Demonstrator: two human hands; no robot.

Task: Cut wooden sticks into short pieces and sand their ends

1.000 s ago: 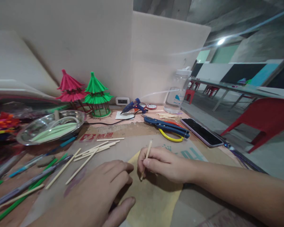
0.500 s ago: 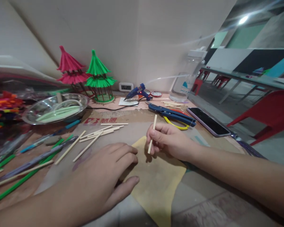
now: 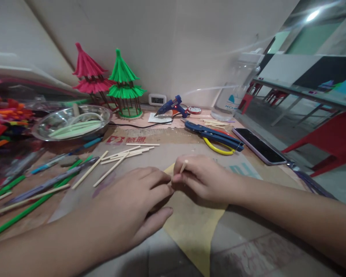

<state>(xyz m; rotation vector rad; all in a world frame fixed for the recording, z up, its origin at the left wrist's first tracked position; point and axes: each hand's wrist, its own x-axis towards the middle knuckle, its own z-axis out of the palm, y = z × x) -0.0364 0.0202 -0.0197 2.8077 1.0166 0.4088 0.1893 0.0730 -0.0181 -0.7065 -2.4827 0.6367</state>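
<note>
My right hand [image 3: 204, 179] is closed around a short wooden stick [image 3: 184, 166], whose pale end pokes up between thumb and forefinger. Below it lies a yellow sheet [image 3: 196, 227]. At the sheet's left edge rests my left hand [image 3: 144, 204], palm down, fingers slightly bent and thumb apart. Its fingertips come right up to my right hand; whether they touch the stick's lower part is hidden. Several loose wooden sticks [image 3: 111, 169] are scattered beyond my left hand. Blue-handled cutting pliers [image 3: 213, 134] lie past my right hand, on top of yellow-handled scissors [image 3: 219, 148].
At the back stand a red pagoda model [image 3: 90, 71], a green one [image 3: 125, 77], a blue glue gun [image 3: 171, 105] and a clear water bottle [image 3: 233, 88]. A metal bowl [image 3: 43, 127] and pipe cleaners [image 3: 5, 119] occupy the left. A phone [image 3: 259, 146] lies right.
My right hand has moved slightly left, up to my left fingertips, and has tipped the stick so mainly its end shows. The view has shifted a little; my left hand keeps its pose.
</note>
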